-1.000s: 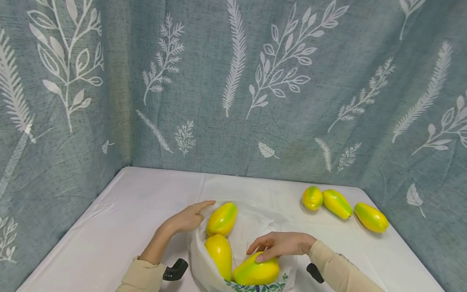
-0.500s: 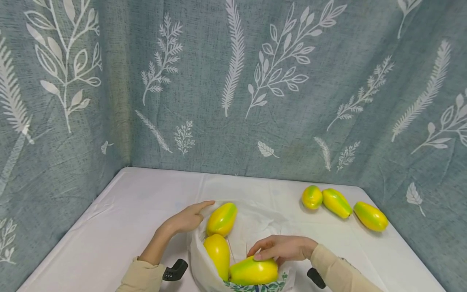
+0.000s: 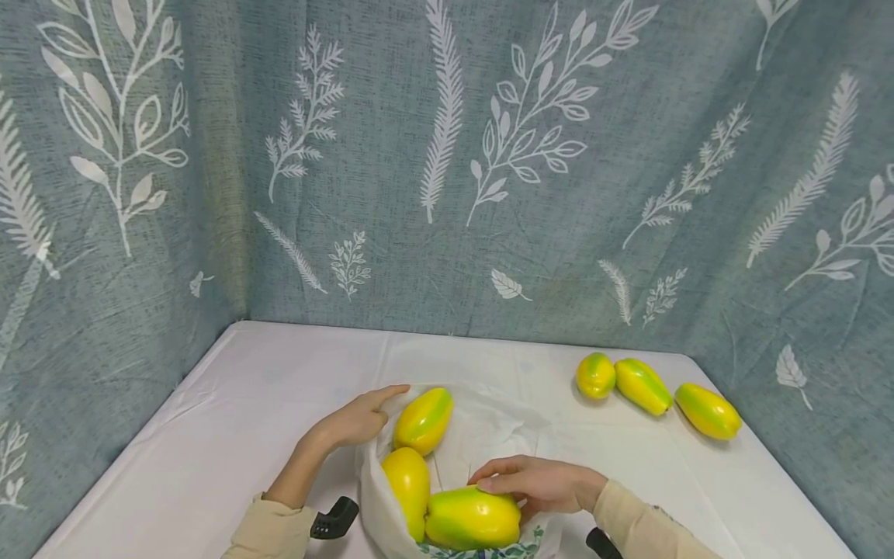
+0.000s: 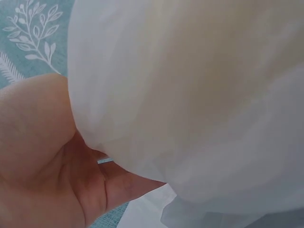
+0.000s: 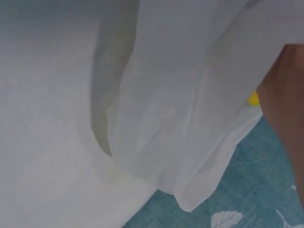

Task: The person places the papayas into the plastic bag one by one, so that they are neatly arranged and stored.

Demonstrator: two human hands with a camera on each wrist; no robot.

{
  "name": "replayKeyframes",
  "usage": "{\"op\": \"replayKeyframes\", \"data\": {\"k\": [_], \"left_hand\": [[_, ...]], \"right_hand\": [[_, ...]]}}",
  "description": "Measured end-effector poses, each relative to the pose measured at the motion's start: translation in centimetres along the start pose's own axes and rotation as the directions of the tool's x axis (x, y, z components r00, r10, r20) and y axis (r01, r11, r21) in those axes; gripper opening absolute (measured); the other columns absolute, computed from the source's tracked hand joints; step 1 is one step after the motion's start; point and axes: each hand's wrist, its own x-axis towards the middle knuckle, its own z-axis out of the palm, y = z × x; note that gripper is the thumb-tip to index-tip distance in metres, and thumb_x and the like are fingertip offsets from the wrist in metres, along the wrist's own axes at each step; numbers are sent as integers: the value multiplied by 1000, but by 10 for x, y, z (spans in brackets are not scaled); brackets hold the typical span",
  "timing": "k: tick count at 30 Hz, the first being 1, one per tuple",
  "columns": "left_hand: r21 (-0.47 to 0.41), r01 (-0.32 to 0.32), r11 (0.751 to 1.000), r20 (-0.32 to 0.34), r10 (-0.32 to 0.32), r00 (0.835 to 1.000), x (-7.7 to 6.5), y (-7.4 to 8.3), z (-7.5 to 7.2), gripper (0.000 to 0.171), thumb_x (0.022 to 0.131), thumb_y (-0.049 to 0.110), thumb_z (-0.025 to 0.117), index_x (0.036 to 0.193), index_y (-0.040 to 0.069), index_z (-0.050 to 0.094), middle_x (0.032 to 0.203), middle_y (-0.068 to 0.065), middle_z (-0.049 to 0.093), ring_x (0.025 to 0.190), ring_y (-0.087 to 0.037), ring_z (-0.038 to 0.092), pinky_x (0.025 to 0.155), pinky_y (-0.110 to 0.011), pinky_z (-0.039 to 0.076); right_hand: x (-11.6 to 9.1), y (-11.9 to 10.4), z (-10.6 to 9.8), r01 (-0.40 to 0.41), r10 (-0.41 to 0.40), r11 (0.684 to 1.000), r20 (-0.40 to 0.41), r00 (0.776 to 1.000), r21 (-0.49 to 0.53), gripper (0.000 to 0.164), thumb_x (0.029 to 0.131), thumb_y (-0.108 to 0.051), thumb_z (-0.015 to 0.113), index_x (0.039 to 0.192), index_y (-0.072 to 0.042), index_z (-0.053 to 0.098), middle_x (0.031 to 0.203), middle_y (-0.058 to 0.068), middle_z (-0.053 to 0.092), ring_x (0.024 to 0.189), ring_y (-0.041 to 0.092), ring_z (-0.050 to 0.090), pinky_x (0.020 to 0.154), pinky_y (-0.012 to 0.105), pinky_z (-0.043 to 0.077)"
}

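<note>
A white bag [image 3: 375,508] with a green leaf print stands with its mouth up at the front middle of the table. Inside it, one yellow-green papaya [image 3: 423,421] lies at the back left and a second papaya [image 3: 407,487] in front of it. My right hand [image 3: 543,483] reaches in from the right and holds a third papaya [image 3: 473,519], thumb on its top; its other fingertips are partly hidden. At the left rim my left hand [image 3: 355,421] grips the bag, index finger stretched along the edge. The bag [image 4: 185,95] covers some of its fingers in the left wrist view.
Several more things stand around: a papaya [image 3: 596,376], another papaya [image 3: 642,387] and one more papaya [image 3: 708,411] lie at the table's back right. A leaf-patterned curtain [image 3: 391,155] encloses the white table [image 3: 279,373] behind and on both sides.
My right hand has shifted the papaya it holds leftward in the bag, against the front left papaya, which has moved slightly left. The left hand stays at the rim.
</note>
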Motion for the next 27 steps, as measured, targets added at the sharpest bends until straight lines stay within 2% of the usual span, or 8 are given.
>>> {"op": "replayKeyframes", "data": {"k": [7, 12, 19, 27], "left_hand": [[0, 20, 1000, -8, -20, 1000, -1, 0, 0, 57, 85, -9, 34, 141, -4, 41, 144, -23, 38, 135, -42, 28, 108, -57, 20], [-4, 19, 1000, -12, -19, 1000, 0, 0, 1, 57, 84, -9, 34, 141, -4, 41, 144, -23, 38, 135, -42, 28, 109, -57, 20], [-4, 23, 1000, -13, -23, 1000, 1, 0, 1, 57, 85, -8, 34, 141, -4, 42, 144, -23, 38, 135, -42, 28, 109, -57, 19], [2, 34, 999, -10, -33, 999, 2, 2, 0, 56, 85, -8, 34, 141, -4, 41, 144, -23, 38, 135, -42, 27, 108, -57, 19]], "right_hand": [[1, 1, 3, 5, -5, 999, -7, 1000, -33, 42, 100, -27, 47, 135, -2, 48, 127, 9, 53, 104, 20, 53, 89, 38, 47], [1, 1, 2, -1, 1, 997, 8, 1000, -72, 40, 100, -27, 47, 132, -3, 52, 120, 6, 57, 99, 17, 54, 84, 33, 48], [-1, -1, 0, -39, 43, 994, 37, 998, -106, 40, 100, -30, 47, 129, -3, 55, 116, 4, 60, 97, 16, 56, 79, 33, 50], [-2, -2, -2, -17, 25, 991, 55, 998, -135, 39, 100, -28, 47, 128, -2, 56, 118, 4, 59, 97, 15, 54, 80, 32, 50]]}}
